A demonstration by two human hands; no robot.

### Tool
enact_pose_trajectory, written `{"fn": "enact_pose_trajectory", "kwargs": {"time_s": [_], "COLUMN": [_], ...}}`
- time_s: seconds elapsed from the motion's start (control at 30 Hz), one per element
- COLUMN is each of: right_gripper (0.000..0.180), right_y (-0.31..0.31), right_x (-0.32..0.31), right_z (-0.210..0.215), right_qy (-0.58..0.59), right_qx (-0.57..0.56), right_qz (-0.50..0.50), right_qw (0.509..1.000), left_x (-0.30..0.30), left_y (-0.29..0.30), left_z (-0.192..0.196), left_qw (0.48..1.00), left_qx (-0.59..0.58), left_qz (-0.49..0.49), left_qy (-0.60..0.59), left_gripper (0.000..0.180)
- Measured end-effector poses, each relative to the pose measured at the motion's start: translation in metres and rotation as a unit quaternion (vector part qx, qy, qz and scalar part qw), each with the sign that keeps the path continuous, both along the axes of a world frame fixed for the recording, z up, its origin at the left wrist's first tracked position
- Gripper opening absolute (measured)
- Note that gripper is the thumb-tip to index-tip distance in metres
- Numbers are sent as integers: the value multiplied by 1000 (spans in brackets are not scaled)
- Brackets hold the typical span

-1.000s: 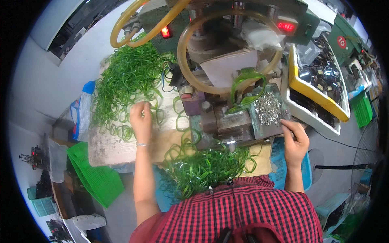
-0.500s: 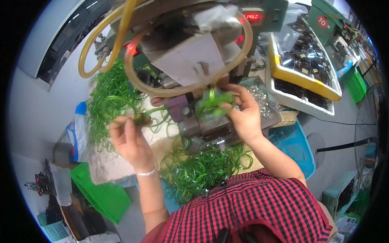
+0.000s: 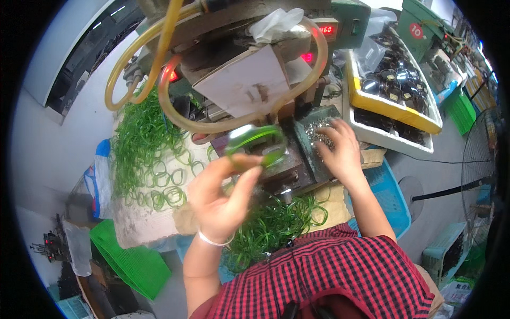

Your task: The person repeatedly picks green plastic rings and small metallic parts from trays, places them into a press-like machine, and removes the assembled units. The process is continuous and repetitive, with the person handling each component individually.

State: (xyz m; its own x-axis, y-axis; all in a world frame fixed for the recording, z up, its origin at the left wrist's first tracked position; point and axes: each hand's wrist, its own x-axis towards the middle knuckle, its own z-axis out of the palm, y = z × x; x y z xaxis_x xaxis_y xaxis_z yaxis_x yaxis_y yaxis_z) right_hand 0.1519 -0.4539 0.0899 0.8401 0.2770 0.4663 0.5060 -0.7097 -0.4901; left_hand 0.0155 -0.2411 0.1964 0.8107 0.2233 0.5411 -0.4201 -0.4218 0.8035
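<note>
Holding green frame (image 3: 255,144) pinched in left hand (image 3: 220,199) fingers, raised before press (image 3: 276,159); right hand (image 3: 340,151) fingers spread, picking in small-parts tray (image 3: 308,125).

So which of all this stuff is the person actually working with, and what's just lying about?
In use:
- green eyeglass frame, held up in the left hand
- tray of small metal parts, under the right hand
- press machine

Lying about:
- pile of green frames
- yellow-rimmed tray of dark parts
- blue basket
- green crate
</note>
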Motion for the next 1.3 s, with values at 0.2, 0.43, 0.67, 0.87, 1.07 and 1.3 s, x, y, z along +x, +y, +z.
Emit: {"fn": "enact_pose_trajectory", "kwargs": {"time_s": [0.2,0.43,0.67,0.87,1.07,1.3], "right_gripper": [16,12,10,8,7,12], "right_y": [-13,-9,-6,-18,2,13], "right_x": [27,29,27,18,22,21], "right_z": [-34,-41,-36,-36,-27,-22], "right_qy": [-37,-43,-56,-102,-64,62], "right_qx": [25,45,45,92,122,190], "right_qz": [-22,-26,-27,-8,1,17], "right_qw": [999,998,997,991,990,980], "left_x": [25,31,17,-70,-105,-31], "left_y": [-11,-12,-13,-1,64,146], "left_z": [-7,-10,-18,-91,-36,-43], "left_qw": [1000,999,990,892,680,853], "left_qx": [-3,35,104,392,401,409], "left_qz": [1,34,80,-118,-344,44], "left_qy": [25,-14,-45,190,508,322], "left_gripper": [9,10,23,51,50,29]}}
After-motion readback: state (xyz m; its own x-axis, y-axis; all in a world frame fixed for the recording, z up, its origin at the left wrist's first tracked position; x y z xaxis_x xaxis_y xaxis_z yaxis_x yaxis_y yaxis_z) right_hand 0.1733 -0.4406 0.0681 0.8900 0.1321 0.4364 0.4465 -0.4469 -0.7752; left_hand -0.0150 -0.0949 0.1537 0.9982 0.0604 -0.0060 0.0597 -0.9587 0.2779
